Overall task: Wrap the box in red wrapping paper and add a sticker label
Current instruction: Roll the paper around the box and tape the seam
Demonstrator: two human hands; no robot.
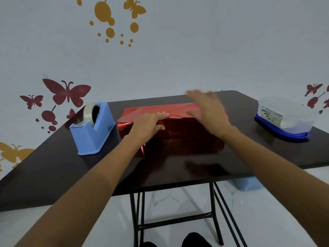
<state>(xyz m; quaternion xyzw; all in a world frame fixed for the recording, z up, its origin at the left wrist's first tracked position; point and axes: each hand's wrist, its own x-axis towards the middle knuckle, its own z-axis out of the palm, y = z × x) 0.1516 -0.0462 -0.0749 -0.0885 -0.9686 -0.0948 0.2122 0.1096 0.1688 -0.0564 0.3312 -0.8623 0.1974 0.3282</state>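
1. Left hand (148, 123): fingers lie nearly straight along the parcel's top near edge and the thumb rests on the front face. It presses the red wrapping paper (185, 134) down rather than closing round it.
2. Right hand (208, 111): blurred, fingers spread and holding nothing. It hovers just right of the left hand, above the far flap; whether it touches the paper cannot be told.
3. Position: the parcel sits directly under both hands on the dark table (71, 172). The box itself is hidden beneath the paper.
4. Handling, as a judgement: the paper is shiny and creased like foil, so it is probably thin, light, slippery and easily torn, and likely to spring back unless pinned. The flat sides suggest a stiff box underneath. The best hold is flat pressure along the box edges, pulling the loose flap beyond the left fingertips taut by its free margin.
5. Left of the pressing hand, a blue tape dispenser (92, 129) with clear tape (89, 113) stands just beside the parcel.
6. Well right of the open hand, a clear container (284, 114) rests upside down on its blue lid.
7. Writing: the container's label (274, 116) seems to read "SMART"; the rest is illegible. No sticker label is visible.
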